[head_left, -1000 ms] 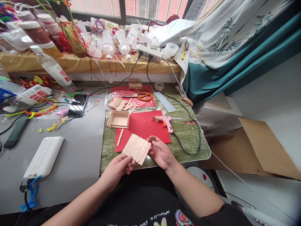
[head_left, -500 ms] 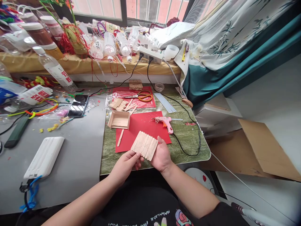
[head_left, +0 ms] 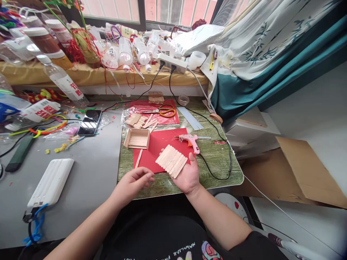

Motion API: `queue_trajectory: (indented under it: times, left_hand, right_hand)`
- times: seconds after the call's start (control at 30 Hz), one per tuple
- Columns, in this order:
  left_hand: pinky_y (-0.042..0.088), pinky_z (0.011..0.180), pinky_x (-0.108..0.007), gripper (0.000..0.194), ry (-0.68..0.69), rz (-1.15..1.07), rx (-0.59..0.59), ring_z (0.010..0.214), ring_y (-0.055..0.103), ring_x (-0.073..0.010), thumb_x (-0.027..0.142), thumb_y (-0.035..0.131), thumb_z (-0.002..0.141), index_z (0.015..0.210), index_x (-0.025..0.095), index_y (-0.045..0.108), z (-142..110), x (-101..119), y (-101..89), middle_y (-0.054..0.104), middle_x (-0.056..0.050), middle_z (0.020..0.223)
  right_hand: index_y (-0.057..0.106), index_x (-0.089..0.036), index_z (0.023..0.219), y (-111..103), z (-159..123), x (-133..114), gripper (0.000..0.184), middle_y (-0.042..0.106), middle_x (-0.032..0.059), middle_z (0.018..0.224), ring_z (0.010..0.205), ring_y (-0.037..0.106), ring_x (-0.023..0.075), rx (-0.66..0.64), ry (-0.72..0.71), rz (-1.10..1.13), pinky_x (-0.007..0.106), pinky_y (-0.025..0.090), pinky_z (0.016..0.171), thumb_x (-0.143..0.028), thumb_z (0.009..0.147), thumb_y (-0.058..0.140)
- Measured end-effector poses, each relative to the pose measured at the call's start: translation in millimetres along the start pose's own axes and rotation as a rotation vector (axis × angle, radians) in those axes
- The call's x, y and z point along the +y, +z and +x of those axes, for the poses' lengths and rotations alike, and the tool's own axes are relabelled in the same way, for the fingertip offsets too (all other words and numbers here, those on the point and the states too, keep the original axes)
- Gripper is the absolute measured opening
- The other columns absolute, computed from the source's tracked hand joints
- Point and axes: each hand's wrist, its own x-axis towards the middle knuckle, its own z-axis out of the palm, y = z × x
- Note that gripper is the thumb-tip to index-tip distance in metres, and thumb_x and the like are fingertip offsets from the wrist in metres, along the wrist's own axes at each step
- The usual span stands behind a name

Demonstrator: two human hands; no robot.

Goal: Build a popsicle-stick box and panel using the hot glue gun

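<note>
On the palm of my right hand [head_left: 189,177] rests a flat panel of craft sticks [head_left: 171,161], laid side by side, with thin glue strands over its face. The fingers of that hand lie mostly hidden beneath the panel. My left hand [head_left: 137,182] is apart from the panel, to its left, fingers loosely bent and nothing visible in them. Just beyond the left hand, a single craft stick [head_left: 139,158] lies across the edge of the red sheet [head_left: 162,139]. Farther back sits a small open box made of craft sticks [head_left: 137,138]. A pink glue gun [head_left: 192,142] lies right of the box.
Behind the box are loose craft sticks [head_left: 136,120], scissors [head_left: 166,111] and clear glue sticks [head_left: 190,118]. The glue gun's black cord [head_left: 231,164] loops along the right edge. A phone [head_left: 90,122] and white power bank [head_left: 51,183] lie left. Bottles crowd the sill.
My left hand has let go of the panel and moved left. The panel has shifted slightly right and away, now borne by my right hand alone.
</note>
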Motion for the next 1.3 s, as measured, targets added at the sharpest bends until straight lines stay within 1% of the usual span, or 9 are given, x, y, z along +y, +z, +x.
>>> queue_trajectory:
  times: [0.07,0.17,0.3,0.43,0.53,0.63,0.83,1.07,1.3]
  left_hand:
    - [0.05,0.077,-0.028,0.034,0.056,0.067,0.159,0.082,0.065,-0.0186,0.055,0.073,0.092,0.101,0.023,0.075,2,3,-16.7,0.077,-0.007,0.098]
    - [0.051,0.079,-0.03,0.037,0.089,0.095,0.217,0.087,0.066,-0.0208,0.056,0.071,0.093,0.107,0.022,0.075,6,7,-31.8,0.077,-0.009,0.104]
    - [0.052,0.08,-0.031,0.037,0.099,0.103,0.158,0.092,0.068,-0.0225,0.054,0.072,0.093,0.111,0.022,0.076,13,14,-32.7,0.077,-0.01,0.109]
    - [0.056,0.078,-0.033,0.04,0.039,-0.032,0.065,0.089,0.069,-0.0232,0.052,0.076,0.089,0.112,0.019,0.077,18,15,-26.6,0.075,-0.01,0.101]
    - [0.058,0.075,-0.033,0.038,-0.009,-0.102,-0.044,0.083,0.067,-0.021,0.053,0.076,0.089,0.107,0.019,0.077,20,13,-24.1,0.072,-0.008,0.091]
    - [0.057,0.073,-0.03,0.034,-0.03,-0.14,-0.093,0.077,0.064,-0.0169,0.052,0.075,0.09,0.099,0.019,0.075,21,8,-23.9,0.068,-0.005,0.087]
    - [0.053,0.066,-0.024,0.033,-0.093,-0.189,-0.087,0.07,0.061,-0.0112,0.05,0.082,0.085,0.093,0.019,0.071,24,-2,-25.6,0.065,0.0,0.084]
    - [0.053,0.067,-0.023,0.032,-0.078,-0.211,-0.054,0.071,0.06,-0.0106,0.05,0.081,0.086,0.096,0.021,0.07,23,-12,-27.3,0.064,0.001,0.086]
    - [0.054,0.069,-0.024,0.033,-0.05,-0.209,-0.028,0.075,0.061,-0.0112,0.05,0.081,0.087,0.097,0.021,0.069,21,-12,-35.0,0.063,0.0,0.09]
  right_hand:
    - [0.061,-0.021,0.145,-1,2,-2,0.08,0.055,0.0127,0.16,0.153,0.045,0.0322,-0.007,-0.015,0.005,0.055,0.033,0.126,-0.079,0.092,0.046]
    - [0.064,-0.018,0.141,-3,4,2,0.081,0.06,0.0149,0.154,0.151,0.049,0.0323,-0.034,0.042,0.025,0.053,0.031,0.127,-0.08,0.095,0.042]
    - [0.067,-0.019,0.138,-2,4,13,0.078,0.065,0.0143,0.149,0.146,0.055,0.0333,-0.037,0.168,0.002,0.054,0.037,0.124,-0.08,0.097,0.04]
    - [0.068,-0.017,0.134,1,2,21,0.077,0.069,0.0165,0.142,0.143,0.056,0.036,-0.075,0.255,0.012,0.059,0.041,0.119,-0.079,0.098,0.038]
    - [0.067,-0.017,0.134,5,0,23,0.078,0.07,0.0183,0.139,0.143,0.055,0.0367,-0.098,0.311,0.016,0.061,0.042,0.117,-0.08,0.096,0.039]
    - [0.066,-0.016,0.134,8,-1,24,0.079,0.071,0.0195,0.138,0.143,0.055,0.0372,-0.105,0.352,0.017,0.062,0.042,0.117,-0.08,0.096,0.039]
    - [0.065,-0.012,0.136,11,-2,25,0.078,0.071,0.0207,0.138,0.143,0.055,0.0357,-0.089,0.377,0.046,0.059,0.04,0.12,-0.074,0.103,0.032]
    - [0.067,-0.015,0.135,13,-3,24,0.072,0.074,0.0178,0.132,0.14,0.059,0.0334,-0.08,0.339,-0.017,0.057,0.042,0.119,-0.069,0.105,0.03]
    - [0.07,-0.016,0.131,5,-4,24,0.048,0.076,0.0138,0.129,0.133,0.065,0.0281,-0.075,0.287,-0.105,0.046,0.048,0.116,-0.047,0.107,0.043]
